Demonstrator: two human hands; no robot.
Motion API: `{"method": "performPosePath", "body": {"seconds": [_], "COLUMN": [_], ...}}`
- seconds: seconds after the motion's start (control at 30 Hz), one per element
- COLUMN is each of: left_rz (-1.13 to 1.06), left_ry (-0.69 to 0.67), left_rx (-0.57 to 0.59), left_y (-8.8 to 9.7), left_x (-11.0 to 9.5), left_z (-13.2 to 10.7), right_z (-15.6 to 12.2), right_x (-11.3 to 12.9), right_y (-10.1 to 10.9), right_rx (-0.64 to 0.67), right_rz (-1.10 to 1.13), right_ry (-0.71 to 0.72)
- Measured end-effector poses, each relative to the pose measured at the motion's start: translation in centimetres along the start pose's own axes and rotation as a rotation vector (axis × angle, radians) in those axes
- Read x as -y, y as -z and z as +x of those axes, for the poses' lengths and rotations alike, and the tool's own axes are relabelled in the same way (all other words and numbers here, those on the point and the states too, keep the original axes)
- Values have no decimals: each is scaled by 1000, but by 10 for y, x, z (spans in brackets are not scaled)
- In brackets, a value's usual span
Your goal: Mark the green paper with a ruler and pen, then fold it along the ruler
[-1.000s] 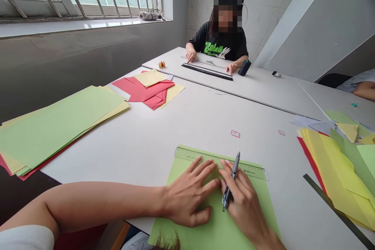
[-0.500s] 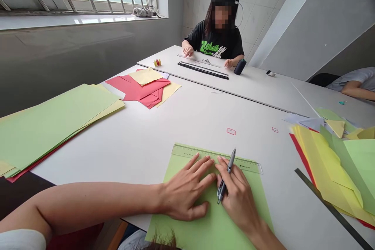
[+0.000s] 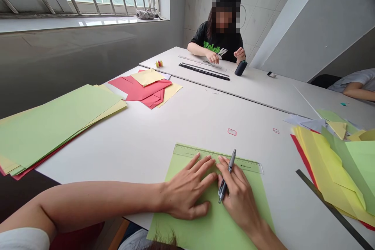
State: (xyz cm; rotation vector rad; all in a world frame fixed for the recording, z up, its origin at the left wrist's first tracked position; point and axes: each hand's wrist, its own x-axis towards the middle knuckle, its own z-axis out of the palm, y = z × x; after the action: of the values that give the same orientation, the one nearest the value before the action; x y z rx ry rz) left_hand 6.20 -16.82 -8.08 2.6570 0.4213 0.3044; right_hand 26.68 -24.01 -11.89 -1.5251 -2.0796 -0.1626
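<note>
A sheet of light green paper [image 3: 181, 230] lies on the white table in front of me. Along its far edge rests a clear plastic ruler [image 3: 249, 165]. My left hand [image 3: 190, 187] is open with fingers spread, its fingertips on the ruler's near edge and its palm over the paper. Close beside it, my right hand [image 3: 238, 191] has a grey and black pen [image 3: 227, 177] tucked between its fingers, the tip pointing away from the paper. Its fingertips also touch the ruler.
Stacked coloured sheets [image 3: 61, 125] lie on the left, red and yellow pieces [image 3: 146, 86] beyond. At right are folded yellow and green papers [image 3: 331, 168] and a dark strip [image 3: 331, 207]. Across the table sits a person [image 3: 219, 43] near black strips [image 3: 203, 72] and a dark cylinder [image 3: 240, 68].
My hands, the pen and the ruler keep their places on the paper. Across the table, the other person's hands have shifted, one rising near the dark cylinder. The view has tilted slightly.
</note>
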Motion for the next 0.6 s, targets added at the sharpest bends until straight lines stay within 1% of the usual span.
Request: {"method": "performPosePath", "body": {"seconds": [0.4, 0.6], "left_rz": [-19, 9], "left_ry": [13, 1], "left_rx": [2, -10], "left_y": [2, -4], "left_x": [0, 1], "left_z": [2, -1], "right_z": [1, -3], "right_x": [0, -1], "right_y": [0, -3], "right_rx": [9, -6], "right_rz": [-31, -9], "right_ry": [14, 18]}}
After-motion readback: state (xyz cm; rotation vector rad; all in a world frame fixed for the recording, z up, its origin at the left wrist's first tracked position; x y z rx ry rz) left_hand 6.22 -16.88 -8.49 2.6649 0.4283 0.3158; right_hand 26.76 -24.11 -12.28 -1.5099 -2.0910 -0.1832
